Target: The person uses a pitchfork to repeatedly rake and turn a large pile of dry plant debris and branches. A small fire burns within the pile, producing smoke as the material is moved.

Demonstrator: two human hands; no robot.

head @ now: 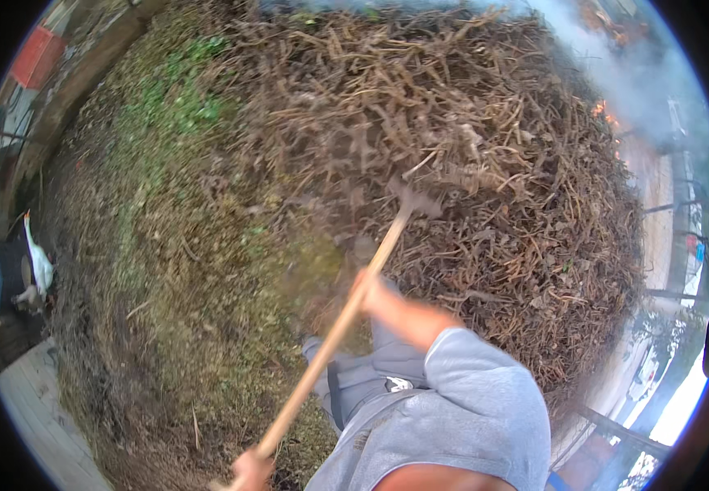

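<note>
Both my hands grip the pale wooden shaft [330, 341] of a long-handled tool, which slants from lower left to upper right. My left hand [252, 471] is closed around its lower part at the bottom of the view. Farther up, my right hand [371, 291] wraps the shaft in front of my legs, blurred by motion. The dark tool head [417, 201] is at a broad heap of dry brown plant stalks [477, 110]; blur hides its exact shape and whether it touches them. Dry, yellowish plant litter [195, 294] covers the ground to the left.
Flames [603, 113] burn by the heap's right edge under drifting smoke [624, 67]. A white goose [39, 264] stands at far left, above a pale slab [47, 411]. Green weeds [198, 107] grow upper left. Beyond fence posts [624, 429], a vehicle [643, 375] is at right.
</note>
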